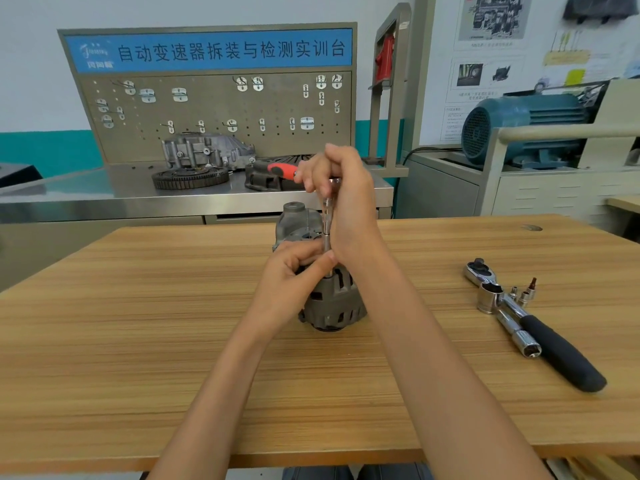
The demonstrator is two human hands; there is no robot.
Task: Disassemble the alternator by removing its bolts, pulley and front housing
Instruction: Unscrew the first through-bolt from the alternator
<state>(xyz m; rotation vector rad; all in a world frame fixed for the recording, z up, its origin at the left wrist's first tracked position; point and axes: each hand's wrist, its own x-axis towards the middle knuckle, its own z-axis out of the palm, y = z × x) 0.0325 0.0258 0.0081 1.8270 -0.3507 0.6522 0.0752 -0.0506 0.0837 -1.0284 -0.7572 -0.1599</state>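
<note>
Alternator [329,299] stands on end at centre of wooden counter [138,341]; left hand [294,271] curls over its top, fingers pinching lower end of thin steel extension bar [327,220]; right hand [341,188] grips red-handled ratchet [277,169] at bar's upper end, bar upright over housing; to right on counter lie black-handled ratchet [540,327], several sockets [519,296] touching or just beside it.

Alternator [329,299] stands mid-table [138,323], both hands on it. Ratchet [540,327] and sockets [519,294] lie to its right. Pegboard [214,112] behind.
</note>
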